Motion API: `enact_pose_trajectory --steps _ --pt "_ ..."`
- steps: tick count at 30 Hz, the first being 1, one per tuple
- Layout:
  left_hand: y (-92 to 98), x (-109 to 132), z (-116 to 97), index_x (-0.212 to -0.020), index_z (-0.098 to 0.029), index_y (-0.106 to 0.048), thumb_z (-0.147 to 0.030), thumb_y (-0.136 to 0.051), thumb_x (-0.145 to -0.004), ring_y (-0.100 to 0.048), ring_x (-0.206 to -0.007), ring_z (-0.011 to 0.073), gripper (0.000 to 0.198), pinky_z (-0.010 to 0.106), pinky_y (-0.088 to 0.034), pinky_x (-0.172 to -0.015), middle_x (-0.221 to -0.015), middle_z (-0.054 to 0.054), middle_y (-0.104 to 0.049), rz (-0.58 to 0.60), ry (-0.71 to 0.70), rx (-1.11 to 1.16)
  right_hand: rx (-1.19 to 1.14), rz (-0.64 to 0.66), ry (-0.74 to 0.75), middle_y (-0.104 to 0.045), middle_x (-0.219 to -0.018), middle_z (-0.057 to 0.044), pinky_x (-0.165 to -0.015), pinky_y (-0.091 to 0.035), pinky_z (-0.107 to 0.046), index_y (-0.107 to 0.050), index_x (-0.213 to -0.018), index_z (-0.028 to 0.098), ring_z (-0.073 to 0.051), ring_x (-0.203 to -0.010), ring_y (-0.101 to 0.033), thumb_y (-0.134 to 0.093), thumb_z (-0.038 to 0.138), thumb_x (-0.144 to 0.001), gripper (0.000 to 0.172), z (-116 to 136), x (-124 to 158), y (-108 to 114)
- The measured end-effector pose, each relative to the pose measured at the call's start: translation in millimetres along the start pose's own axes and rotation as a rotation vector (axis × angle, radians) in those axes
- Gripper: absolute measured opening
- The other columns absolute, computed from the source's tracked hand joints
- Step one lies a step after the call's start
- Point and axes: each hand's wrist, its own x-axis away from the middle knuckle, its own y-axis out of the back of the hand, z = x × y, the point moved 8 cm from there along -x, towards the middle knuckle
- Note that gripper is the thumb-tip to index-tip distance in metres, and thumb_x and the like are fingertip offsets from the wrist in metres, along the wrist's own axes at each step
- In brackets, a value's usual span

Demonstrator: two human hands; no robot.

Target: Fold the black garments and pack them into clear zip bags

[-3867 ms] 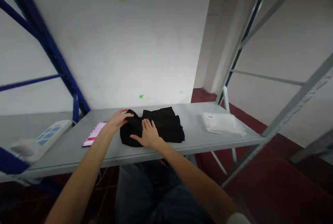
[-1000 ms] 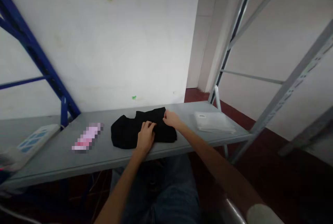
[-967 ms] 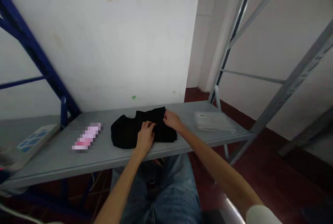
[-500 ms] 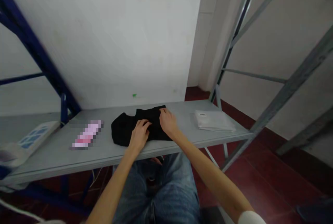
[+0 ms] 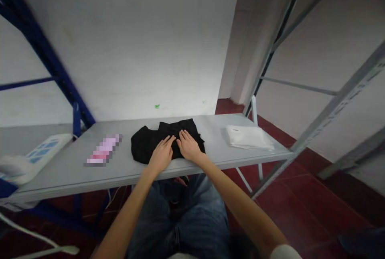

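A black piece of cloth (image 5: 142,143), perhaps a garment, lies partly folded on the grey shelf top (image 5: 212,130). Both hands rest on it, side by side near its middle. My left hand (image 5: 163,152) lies palm down with fingers stretched forward over the fabric. Close beside it, my right hand (image 5: 189,144) is also flat on the cloth, fingers extended. Some fabric is hidden under the palms. The cloth's right edge looks layered and a little uneven.
To the right lies a flat stack of white plastic bags or packets (image 5: 249,137). A blurred-out pink item (image 5: 104,149) is on the left, and beyond it a white power strip (image 5: 45,155). Metal posts (image 5: 327,106) stand at the right, blue ones (image 5: 57,66) at the left.
My right hand has come back from the cloth's far right edge toward the middle, and its fingers have flattened. The left hand's curled fingers have straightened onto the cloth.
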Motion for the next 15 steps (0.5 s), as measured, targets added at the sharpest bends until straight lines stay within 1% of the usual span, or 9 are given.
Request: enact_pose_trajectory --steps 2,5,7,9,11,13,15 --pt "-1.2 2 -1 -0.153 -0.014 -0.048 -0.010 -0.039 -0.096 -0.043 -0.151 0.0275 0.058 0.053 -0.039 -0.124 -0.159 0.012 -0.052 0.003 0.010 -0.029 -0.013 -0.017 -0.025 -0.050 -0.158 -0.021 -0.123 -0.038 -0.043 -0.051 -0.152 0.001 -0.029 -0.153 -0.038 -0.037 0.032 -0.110 0.054 2 1 -2" --pt "0.6 3 -4 -0.151 -0.017 -0.052 -0.012 -0.042 -0.096 -0.043 -0.151 0.0303 0.057 0.055 -0.039 -0.123 -0.160 0.010 -0.050 -0.007 0.011 -0.066 -0.035 -0.024 -0.063 -0.050 -0.158 -0.021 -0.122 -0.038 -0.045 -0.051 -0.152 0.002 -0.029 -0.153 -0.039 -0.038 0.033 -0.110 0.053 7 1 -2" --pt "3.9 3 -5 -0.151 -0.018 -0.053 -0.013 -0.042 -0.097 -0.046 -0.149 0.0311 0.056 0.056 -0.039 -0.123 -0.161 0.010 -0.049 -0.028 0.021 -0.083 -0.046 -0.053 -0.087 -0.050 -0.159 -0.019 -0.123 -0.037 -0.046 -0.050 -0.152 0.004 -0.029 -0.152 -0.040 -0.038 0.033 -0.110 0.053 7 0 8" --pt "6.9 3 -5 -0.152 -0.018 -0.052 -0.013 -0.041 -0.097 -0.051 -0.145 0.0308 0.056 0.056 -0.040 -0.122 -0.162 0.011 -0.047 -0.042 0.032 -0.090 -0.046 -0.127 -0.115 -0.049 -0.160 -0.018 -0.124 -0.035 -0.046 -0.049 -0.153 0.006 -0.029 -0.151 -0.041 -0.038 0.033 -0.109 0.053 -2 4 32" --pt "9.4 4 -5 -0.153 -0.018 -0.051 -0.013 -0.040 -0.098 -0.055 -0.142 0.0294 0.057 0.054 -0.040 -0.121 -0.162 0.012 -0.047 -0.056 0.029 -0.088 -0.031 -0.223 -0.160 -0.052 -0.157 -0.017 -0.124 -0.035 -0.045 -0.050 -0.153 0.008 -0.028 -0.148 -0.044 -0.040 0.030 -0.108 0.051 -23 17 67" --pt "12.4 4 -6 -0.153 -0.019 -0.051 -0.012 -0.039 -0.098 -0.056 -0.141 0.0276 0.057 0.053 -0.040 -0.122 -0.162 0.012 -0.048 -0.080 0.024 -0.083 -0.001 -0.271 -0.244 -0.062 -0.146 -0.016 -0.118 -0.040 -0.044 -0.058 -0.147 0.013 -0.027 -0.137 -0.054 -0.043 0.025 -0.104 0.046 -57 40 102" --pt "15.0 4 -6 -0.152 -0.021 -0.053 -0.012 -0.038 -0.098 -0.057 -0.140 0.0259 0.057 0.051 -0.039 -0.123 -0.161 0.011 -0.049 -0.106 0.025 -0.082 0.060 -0.274 -0.389 -0.071 -0.132 -0.015 -0.112 -0.045 -0.043 -0.067 -0.136 0.014 -0.028 -0.125 -0.061 -0.047 0.019 -0.100 0.041 -100 70 130"
